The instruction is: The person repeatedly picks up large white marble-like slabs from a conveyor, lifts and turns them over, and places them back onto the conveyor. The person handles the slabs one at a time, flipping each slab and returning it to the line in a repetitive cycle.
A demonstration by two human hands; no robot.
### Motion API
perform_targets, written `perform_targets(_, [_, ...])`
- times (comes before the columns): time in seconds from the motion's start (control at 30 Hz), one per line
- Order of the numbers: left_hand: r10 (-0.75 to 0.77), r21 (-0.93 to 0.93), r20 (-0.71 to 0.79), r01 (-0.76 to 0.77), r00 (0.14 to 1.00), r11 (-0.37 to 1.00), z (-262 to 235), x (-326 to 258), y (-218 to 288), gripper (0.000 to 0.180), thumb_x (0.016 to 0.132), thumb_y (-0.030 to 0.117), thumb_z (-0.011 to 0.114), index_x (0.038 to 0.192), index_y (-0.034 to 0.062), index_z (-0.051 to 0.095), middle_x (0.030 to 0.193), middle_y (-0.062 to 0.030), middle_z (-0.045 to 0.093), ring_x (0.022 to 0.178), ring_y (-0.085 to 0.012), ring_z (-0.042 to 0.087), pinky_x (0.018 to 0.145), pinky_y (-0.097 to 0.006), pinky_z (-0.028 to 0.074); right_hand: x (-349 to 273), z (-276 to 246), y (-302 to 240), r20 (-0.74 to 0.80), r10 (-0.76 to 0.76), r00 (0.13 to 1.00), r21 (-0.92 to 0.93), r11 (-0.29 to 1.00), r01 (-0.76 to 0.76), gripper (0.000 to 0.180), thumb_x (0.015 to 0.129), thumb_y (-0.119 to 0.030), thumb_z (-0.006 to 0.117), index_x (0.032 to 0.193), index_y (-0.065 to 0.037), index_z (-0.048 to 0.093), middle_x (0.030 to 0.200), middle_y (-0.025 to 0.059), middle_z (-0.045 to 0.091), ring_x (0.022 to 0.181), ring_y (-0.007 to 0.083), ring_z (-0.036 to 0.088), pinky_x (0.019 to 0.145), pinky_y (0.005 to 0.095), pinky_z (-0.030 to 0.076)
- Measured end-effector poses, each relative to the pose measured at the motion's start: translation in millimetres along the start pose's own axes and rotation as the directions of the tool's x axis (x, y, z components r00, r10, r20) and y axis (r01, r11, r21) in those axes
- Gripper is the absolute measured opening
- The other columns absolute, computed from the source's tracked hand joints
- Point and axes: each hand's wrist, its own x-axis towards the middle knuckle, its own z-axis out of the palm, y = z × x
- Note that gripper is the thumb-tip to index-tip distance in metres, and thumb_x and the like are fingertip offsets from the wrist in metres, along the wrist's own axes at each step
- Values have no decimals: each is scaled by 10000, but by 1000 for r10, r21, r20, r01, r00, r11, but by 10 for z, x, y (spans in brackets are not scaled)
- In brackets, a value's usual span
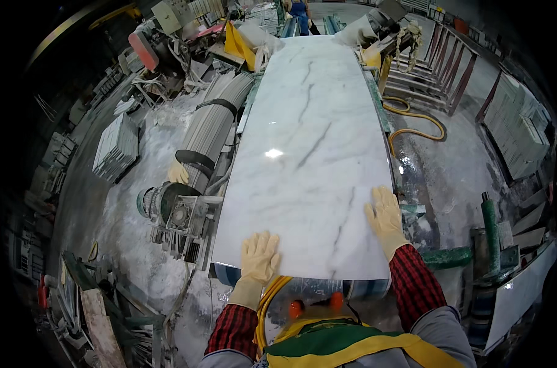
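Note:
A long white marble slab point(291, 202) with grey veins lies flat on a roller machine, stretching away from me. Its surface is glossy and reflects a lamp. My left hand point(259, 257), in a cream rubber glove, rests flat on the slab's near left corner with fingers stretched out. On the near right edge lies my right hand point(384, 218), gloved the same way, palm down and fingers extended. Below the slab's near end, blue rollers point(367, 288) show in part. Neither hand is wrapped round anything.
Left of the slab stand a motor with gearbox point(177, 211) and a strapped grey bundle point(214, 122). A yellow hose point(426, 136) lies on the wet floor at right. Green pipes point(447, 258) stick out near my right arm. A person point(299, 13) in blue stands beyond the far end.

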Motion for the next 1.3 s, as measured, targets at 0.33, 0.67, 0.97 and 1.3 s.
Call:
perform_targets(0.33, [233, -40, 65, -231, 970, 972, -5, 476, -930, 559, 989, 461, 560, 1493, 225, 507, 1598, -87, 438, 1483, -356, 360, 1224, -565, 213, -906, -588, -678, 42, 98, 994, -79, 992, -95, 552, 912, -264, 640, 1388, 2, 556, 1423, 249, 551, 1331, 407, 495, 1134, 559, 349])
perform_targets(0.67, [454, 24, -72, -454, 888, 891, 190, 1166, -1643, 499, 934, 294, 614, 1411, 152, 580, 1502, -153, 533, 1395, -405, 446, 1171, -576, 280, -1455, -805, -1105, -37, 382, 923, -206, 901, -381, 495, 901, -346, 622, 1335, -116, 569, 1376, 171, 548, 1298, 375, 488, 1116, 516, 360])
perform_targets(0.97, [329, 121, 38, -331, 944, 936, 313, 1235, -1656, 585, 1084, 504, 331, 1578, 206, 434, 1634, -79, 405, 1513, -286, 348, 1243, -485, 236, -1604, -847, -1168, -55, 392, 918, -229, 890, -394, 471, 923, -364, 592, 1336, -142, 557, 1333, 133, 521, 1250, 333, 487, 1091, 473, 358])
perform_targets(1.3, [207, 220, 110, -227, 972, 949, 58, 1133, -1528, 574, 1072, 506, 376, 1580, 242, 424, 1653, -80, 371, 1526, -263, 327, 1238, -517, 208, -1738, -891, -1297, -45, 499, 865, -189, 846, -498, 500, 932, -415, 593, 1362, -163, 558, 1380, 151, 497, 1288, 333, 442, 1091, 493, 336])
